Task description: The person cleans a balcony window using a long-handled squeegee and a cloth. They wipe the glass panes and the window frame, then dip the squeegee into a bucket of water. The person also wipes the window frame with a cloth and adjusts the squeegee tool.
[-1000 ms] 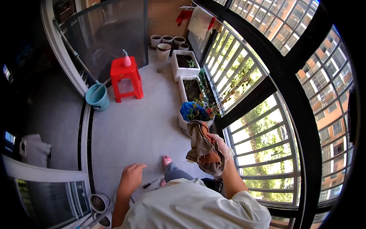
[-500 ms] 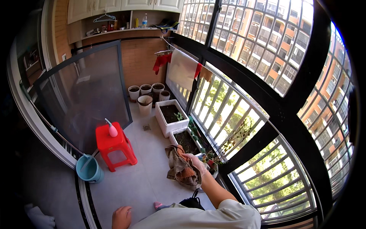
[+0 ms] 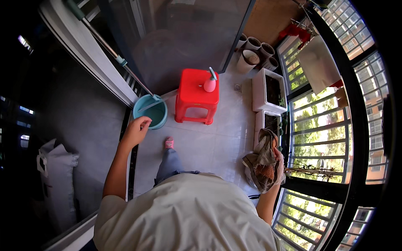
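We carry a rag [image 3: 263,164] along the balcony, our right hand [image 3: 277,161] closed around it.

The rag hangs bunched from that grip, beside the window bars [image 3: 320,138]; we judge a firm, high hold best, so it clears the planter [image 3: 268,90] ahead of the grip. Right elbow is bent, forearm raised. Our left hand [image 3: 136,130] reaches out empty, fingers loosely curled, just short of the bucket [image 3: 150,111] and stool [image 3: 197,95].

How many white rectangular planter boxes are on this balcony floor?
2: a far planter box beside the red stool, and a near planter box partly behind the cloth; others may be hidden.
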A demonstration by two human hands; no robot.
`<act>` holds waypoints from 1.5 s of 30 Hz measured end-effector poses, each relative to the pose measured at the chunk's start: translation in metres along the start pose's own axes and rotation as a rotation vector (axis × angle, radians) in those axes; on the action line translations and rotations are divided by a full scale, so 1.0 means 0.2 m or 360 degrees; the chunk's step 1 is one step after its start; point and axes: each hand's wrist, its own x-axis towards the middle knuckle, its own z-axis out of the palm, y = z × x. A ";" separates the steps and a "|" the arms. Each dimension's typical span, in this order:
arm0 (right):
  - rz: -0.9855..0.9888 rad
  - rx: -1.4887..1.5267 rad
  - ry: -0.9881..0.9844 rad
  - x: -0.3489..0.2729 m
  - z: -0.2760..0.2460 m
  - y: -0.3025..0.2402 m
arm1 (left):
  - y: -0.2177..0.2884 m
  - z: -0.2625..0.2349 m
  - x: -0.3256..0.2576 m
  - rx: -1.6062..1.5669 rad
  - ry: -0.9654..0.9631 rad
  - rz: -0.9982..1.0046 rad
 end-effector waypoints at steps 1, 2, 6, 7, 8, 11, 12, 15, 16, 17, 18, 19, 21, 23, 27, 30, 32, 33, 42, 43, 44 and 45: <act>-0.0054 0.0034 -0.0030 0.00 0.11 0.04 | -0.03 -0.06 0.11 0.0147 -0.0005 -0.0022; -0.0159 0.0042 0.0105 0.03 0.22 0.13 | -0.09 -0.14 0.24 0.0181 -0.0026 0.0044; 0.0085 0.0030 0.0086 0.25 0.50 0.29 | -0.20 -0.29 0.62 0.0137 -0.0120 0.0061; 0.0190 0.0022 0.0075 0.31 0.51 0.31 | -0.22 -0.30 0.67 0.0138 -0.0136 0.0042; 0.0241 -0.0029 0.0125 0.41 0.56 0.37 | -0.29 -0.32 0.74 0.0197 -0.0136 0.0088; 0.0608 -0.0121 0.0169 0.62 0.71 0.46 | -0.43 -0.27 0.86 0.0114 -0.0279 -0.0054; 0.0676 -0.0141 0.0126 0.73 0.70 0.49 | -0.50 -0.22 0.89 -0.0051 -0.0356 -0.0177; 0.0906 -0.0076 0.0042 1.06 0.66 0.61 | -0.75 0.03 0.97 -0.0657 -0.0691 -0.0528; 0.0921 -0.0123 0.0041 1.15 0.67 0.63 | -0.72 0.08 1.01 -0.0720 -0.0740 -0.0614; 0.0948 -0.0161 0.0052 1.26 0.66 0.67 | -0.72 0.16 1.05 -0.0778 -0.0800 -0.0718; 0.0879 -0.0258 -0.0018 1.36 0.67 0.71 | -0.80 0.27 1.08 -0.0749 -0.0819 -0.0668; 0.0794 -0.0539 -0.0076 1.55 0.55 0.78 | -0.84 0.38 1.12 -0.0748 -0.0810 -0.0636; 0.0666 -0.1353 -0.0138 1.78 0.54 0.76 | -0.85 0.54 1.26 -0.0811 -0.0815 -0.0795; 0.0457 -0.1618 -0.0073 1.91 0.61 0.74 | -0.88 0.70 1.38 -0.0897 -0.0705 -0.1020; 0.0358 -0.1774 0.0015 2.33 0.47 0.76 | -1.14 1.04 1.69 -0.0812 -0.0472 -0.1274; 0.0091 -0.1833 0.0175 2.53 0.43 0.74 | -1.25 1.22 1.86 -0.0655 -0.0449 -0.1330; -0.0034 -0.1925 0.0226 2.67 0.43 0.71 | -1.37 1.31 1.96 -0.0493 -0.0466 -0.1298; -0.0075 -0.2007 0.0240 2.72 0.45 0.68 | -1.39 1.32 1.99 -0.0545 -0.0489 -0.1351; -0.0056 -0.2247 0.0428 2.70 0.74 0.57 | -1.54 1.38 2.10 -0.1179 -0.0890 -0.1551; -0.0111 -0.2222 0.0439 2.70 0.73 0.59 | -1.56 1.37 2.11 -0.1225 -0.0933 -0.1535; -0.0092 -0.2139 0.0460 2.70 0.72 0.61 | -1.58 1.37 2.12 -0.1274 -0.0976 -0.1521; -0.0074 -0.2055 0.0482 2.69 0.72 0.61 | -1.60 1.37 2.11 -0.1324 -0.1020 -0.1505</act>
